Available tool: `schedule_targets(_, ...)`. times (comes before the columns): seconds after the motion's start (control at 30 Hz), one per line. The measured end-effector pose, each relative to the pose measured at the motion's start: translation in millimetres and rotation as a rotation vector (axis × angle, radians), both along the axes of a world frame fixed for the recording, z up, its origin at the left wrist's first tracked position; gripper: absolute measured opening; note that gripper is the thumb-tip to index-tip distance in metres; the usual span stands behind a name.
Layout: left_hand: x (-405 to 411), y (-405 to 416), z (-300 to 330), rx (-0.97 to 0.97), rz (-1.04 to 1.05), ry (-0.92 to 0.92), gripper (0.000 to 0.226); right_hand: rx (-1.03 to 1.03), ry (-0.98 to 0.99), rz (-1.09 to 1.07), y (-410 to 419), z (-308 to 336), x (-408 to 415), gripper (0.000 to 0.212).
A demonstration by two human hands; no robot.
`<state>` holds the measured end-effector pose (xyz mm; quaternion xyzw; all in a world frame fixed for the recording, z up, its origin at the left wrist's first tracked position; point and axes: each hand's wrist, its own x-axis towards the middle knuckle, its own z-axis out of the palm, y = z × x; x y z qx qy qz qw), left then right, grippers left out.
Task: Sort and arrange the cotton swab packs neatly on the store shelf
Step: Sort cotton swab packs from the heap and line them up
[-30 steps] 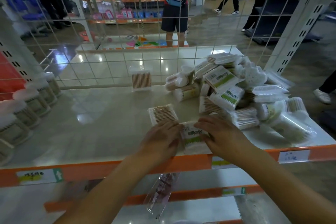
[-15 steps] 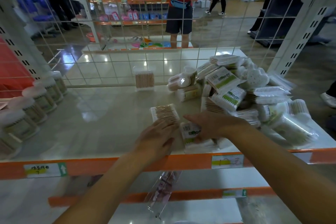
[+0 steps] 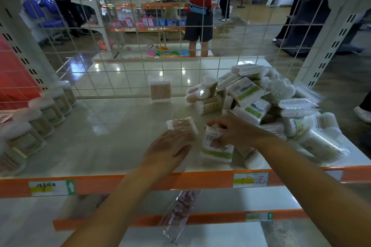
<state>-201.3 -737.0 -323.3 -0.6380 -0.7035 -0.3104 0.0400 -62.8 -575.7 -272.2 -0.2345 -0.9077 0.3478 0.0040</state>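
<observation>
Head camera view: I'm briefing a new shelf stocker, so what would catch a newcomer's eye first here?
First the jumbled heap of cotton swab packs piled at the right of the shelf. Next the two hands at the front edge: the right hand grips a green-striped pack, while the left hand rests flat beside a wooden-stick pack. Along the left side runs a neat row of round tubs.

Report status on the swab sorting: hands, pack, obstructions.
Left hand open, flat on shelf. Right hand grips green-label swab pack, tilted up. Loose pile of packs crowds right side.
</observation>
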Motion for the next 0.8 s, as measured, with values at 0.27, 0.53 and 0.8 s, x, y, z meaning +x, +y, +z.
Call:
schedule_targets(0.27, 6.7, -1.1, 11.1, -0.056, 0.165, -0.326, 0.058, -0.562, 0.407, -0.433, -14.6, -6.1, 2.4, 0.024)
schedule_targets(0.53, 14.7, 5.2, 28.3, 0.195, 0.151, -0.92, 0.057, -1.279, 0.764, -0.477, -50.1, -22.8, 4.1, 0.036)
schedule_targets(0.8, 28.4, 2.7, 42.7, 0.234, 0.024, -1.318, 0.025, -1.373, 0.892, -0.481, -66.8, -18.9, 6.8, 0.057)
